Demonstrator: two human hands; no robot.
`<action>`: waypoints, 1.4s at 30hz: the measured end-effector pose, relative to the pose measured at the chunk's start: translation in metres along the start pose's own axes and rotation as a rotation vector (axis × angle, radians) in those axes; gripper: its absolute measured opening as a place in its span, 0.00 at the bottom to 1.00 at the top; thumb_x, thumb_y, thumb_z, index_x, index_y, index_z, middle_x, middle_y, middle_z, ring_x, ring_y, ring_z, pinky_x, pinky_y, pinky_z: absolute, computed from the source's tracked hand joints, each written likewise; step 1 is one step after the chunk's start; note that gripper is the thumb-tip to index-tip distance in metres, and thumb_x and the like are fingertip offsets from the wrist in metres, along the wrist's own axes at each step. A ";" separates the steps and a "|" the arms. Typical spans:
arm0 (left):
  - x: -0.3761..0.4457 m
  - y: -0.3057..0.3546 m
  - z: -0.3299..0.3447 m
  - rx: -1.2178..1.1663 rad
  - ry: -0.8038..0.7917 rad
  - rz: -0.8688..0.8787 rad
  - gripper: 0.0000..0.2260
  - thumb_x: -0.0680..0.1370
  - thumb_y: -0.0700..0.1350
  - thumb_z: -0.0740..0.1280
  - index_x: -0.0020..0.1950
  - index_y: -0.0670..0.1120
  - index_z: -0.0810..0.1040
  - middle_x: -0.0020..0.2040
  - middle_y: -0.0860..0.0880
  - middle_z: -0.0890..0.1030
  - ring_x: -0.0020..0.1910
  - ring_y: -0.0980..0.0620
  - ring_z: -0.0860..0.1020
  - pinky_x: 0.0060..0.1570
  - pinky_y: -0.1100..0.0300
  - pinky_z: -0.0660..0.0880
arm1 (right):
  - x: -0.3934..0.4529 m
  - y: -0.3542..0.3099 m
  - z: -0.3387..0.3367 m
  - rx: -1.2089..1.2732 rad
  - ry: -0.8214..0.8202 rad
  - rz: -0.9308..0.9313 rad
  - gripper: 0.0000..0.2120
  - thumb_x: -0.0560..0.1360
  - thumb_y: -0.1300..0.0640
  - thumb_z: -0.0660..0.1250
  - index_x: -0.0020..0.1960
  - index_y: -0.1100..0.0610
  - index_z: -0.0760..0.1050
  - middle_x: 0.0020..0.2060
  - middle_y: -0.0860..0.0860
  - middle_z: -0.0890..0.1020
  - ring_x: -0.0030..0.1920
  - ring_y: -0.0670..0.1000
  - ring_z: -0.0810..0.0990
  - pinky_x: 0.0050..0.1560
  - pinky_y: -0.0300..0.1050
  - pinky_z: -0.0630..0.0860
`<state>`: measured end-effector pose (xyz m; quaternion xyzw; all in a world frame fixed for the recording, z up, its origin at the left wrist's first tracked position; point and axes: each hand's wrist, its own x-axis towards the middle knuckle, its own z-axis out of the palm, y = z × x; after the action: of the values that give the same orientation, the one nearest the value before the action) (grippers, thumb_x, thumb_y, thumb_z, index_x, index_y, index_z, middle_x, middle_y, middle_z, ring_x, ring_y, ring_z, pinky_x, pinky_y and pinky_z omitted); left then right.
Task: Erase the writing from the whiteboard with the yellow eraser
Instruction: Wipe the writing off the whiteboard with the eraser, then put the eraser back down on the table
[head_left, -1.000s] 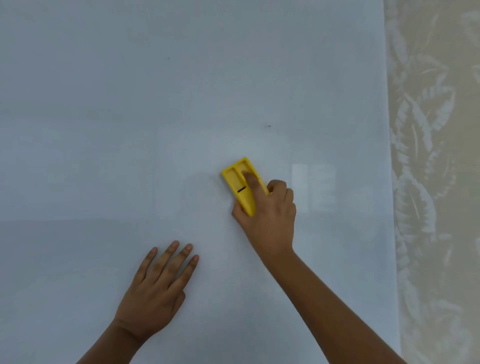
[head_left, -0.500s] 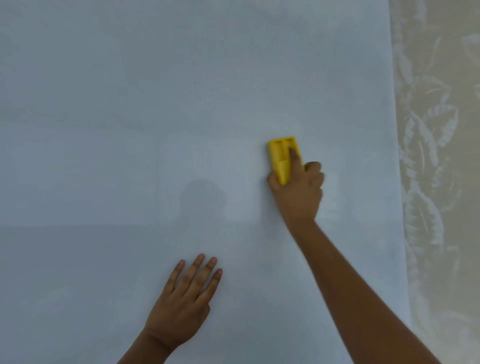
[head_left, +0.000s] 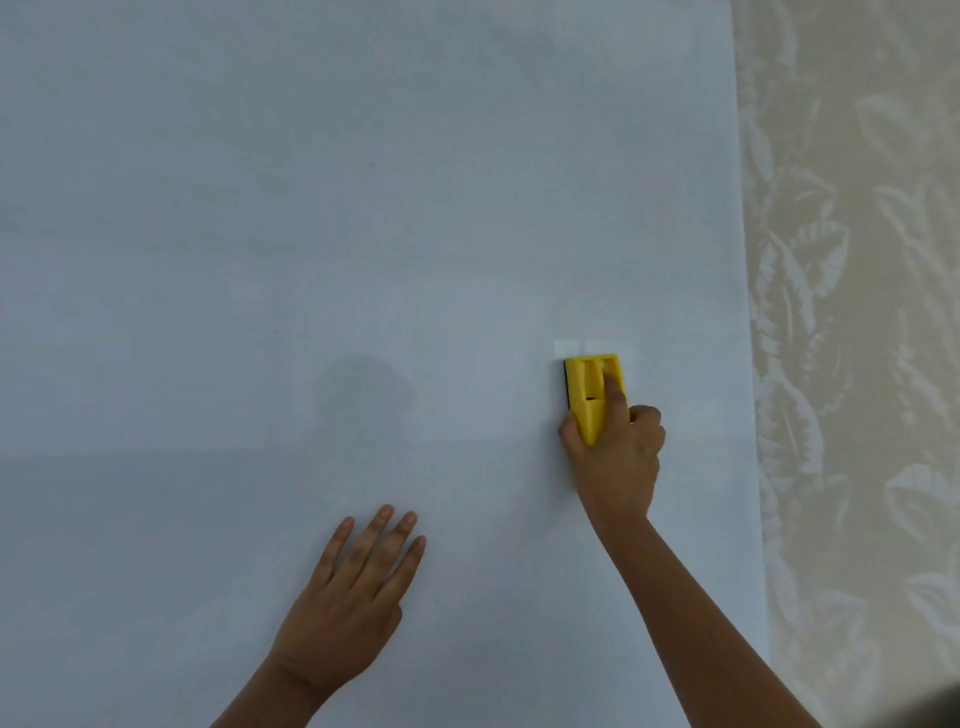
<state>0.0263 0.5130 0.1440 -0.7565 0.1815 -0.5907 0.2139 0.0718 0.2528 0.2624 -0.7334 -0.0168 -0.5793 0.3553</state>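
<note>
Right hand (head_left: 615, 462) is clamped on the yellow eraser (head_left: 592, 397), w/ the index finger laid along its top ridge, thumb on the left side and the other fingers curled against the right side. Eraser sits flat on the whiteboard (head_left: 311, 234), long axis running roughly up-down, its far end pointing away from the person; a thin dark pad edge shows along its left side. It's toward the right part of the board, near but not at the board's right edge. Right forearm runs in from the lower right corner.

Left hand (head_left: 348, 608) lies flat on the whiteboard, palm down, fingers stretched & slightly spread, holding nothing, pointing up and a bit right. It sits lower and well to the left of the eraser, apart from the right hand.

Board surface looks pale blue-grey and nearly bare; only a tiny dark speck (head_left: 372, 164) shows in the upper middle, too small to tell what it is. A soft dark reflection (head_left: 363, 395) sits mid-board, left of the eraser, and a bright reflected patch (head_left: 576, 347) is just above the eraser's far end.

Right of the board: beige wallpaper (head_left: 857, 312) w/ a pale leaf pattern.
</note>
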 end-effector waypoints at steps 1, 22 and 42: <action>0.001 0.000 0.001 -0.010 0.011 0.000 0.19 0.79 0.44 0.46 0.66 0.40 0.67 0.66 0.41 0.72 0.68 0.42 0.64 0.68 0.43 0.55 | -0.006 -0.012 0.003 0.013 -0.003 -0.051 0.32 0.70 0.49 0.70 0.71 0.51 0.63 0.48 0.62 0.71 0.47 0.63 0.71 0.43 0.55 0.74; 0.024 0.093 -0.006 -0.355 -0.204 0.289 0.33 0.55 0.62 0.79 0.51 0.42 0.83 0.48 0.47 0.83 0.53 0.47 0.81 0.53 0.51 0.77 | -0.164 0.070 -0.040 -0.398 -0.539 -0.712 0.30 0.58 0.39 0.73 0.57 0.44 0.69 0.47 0.45 0.81 0.41 0.48 0.79 0.38 0.41 0.76; 0.103 0.482 -0.064 -1.244 -0.573 0.137 0.31 0.75 0.55 0.66 0.71 0.42 0.60 0.71 0.44 0.61 0.72 0.50 0.59 0.67 0.60 0.61 | -0.145 0.292 -0.335 -0.982 -0.863 -0.207 0.33 0.49 0.28 0.73 0.47 0.47 0.81 0.42 0.39 0.83 0.43 0.39 0.82 0.45 0.44 0.80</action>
<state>-0.0220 0.0458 -0.0174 -0.8518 0.4707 -0.1386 -0.1836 -0.1293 -0.0906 0.0161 -0.9711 0.0381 -0.2050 -0.1164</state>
